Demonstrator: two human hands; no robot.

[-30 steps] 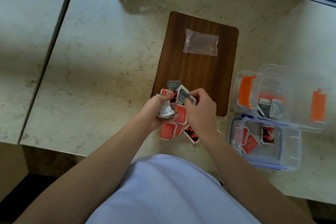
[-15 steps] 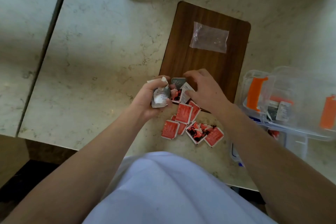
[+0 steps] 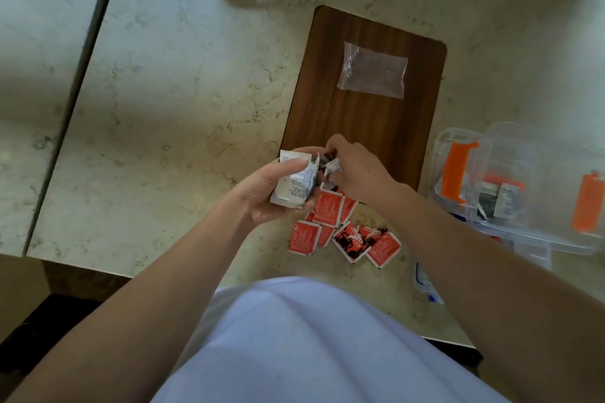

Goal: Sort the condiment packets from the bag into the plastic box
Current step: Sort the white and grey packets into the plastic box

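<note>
Your left hand (image 3: 275,193) grips white packets (image 3: 293,185), your right fingers (image 3: 337,154) pinch a grey packet (image 3: 330,165) beside them; a loose pinch may drop it.

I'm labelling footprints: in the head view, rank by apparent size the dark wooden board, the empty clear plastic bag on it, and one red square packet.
1. Dark wooden board
2. Empty clear plastic bag
3. Red square packet
</note>
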